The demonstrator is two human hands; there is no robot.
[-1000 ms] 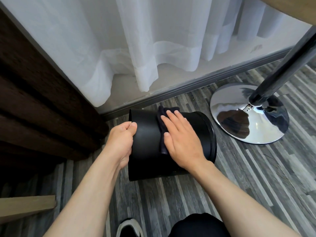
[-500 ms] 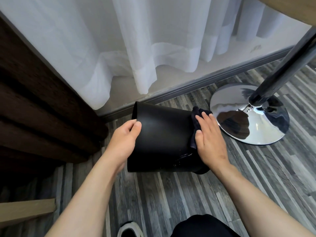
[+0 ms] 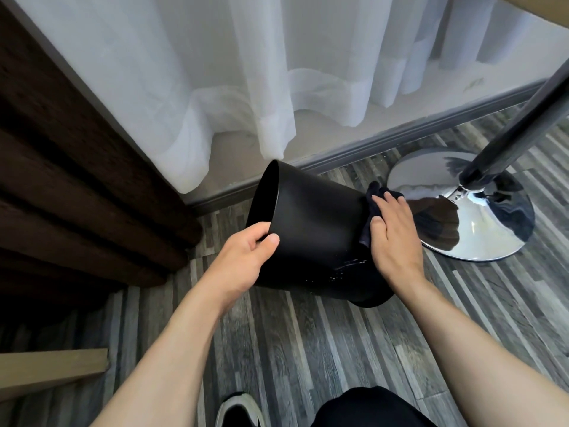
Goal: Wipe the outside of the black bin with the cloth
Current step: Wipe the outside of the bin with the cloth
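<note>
The black bin (image 3: 317,229) is tipped on the grey wood-pattern floor, its open mouth raised toward the upper left and its base down at the lower right. My left hand (image 3: 243,260) grips the bin's rim, thumb on the outer wall and fingers inside. My right hand (image 3: 394,235) lies flat at the bin's right end, near the base, and presses a dark cloth (image 3: 374,198) against the wall. Only the cloth's edges show above and to the left of the fingers.
A chrome table base (image 3: 480,229) with a dark pole (image 3: 517,118) stands just right of the bin. White curtains (image 3: 246,87) and a grey skirting board run behind. Dark brown drapes (image 3: 61,180) fill the left. A wooden beam (image 3: 49,371) lies at lower left, my shoe (image 3: 240,411) below.
My right hand slid the cloth from the middle of the bin's wall to its right end. My left hand lifted the rim, so the bin tilted further onto its base edge.
</note>
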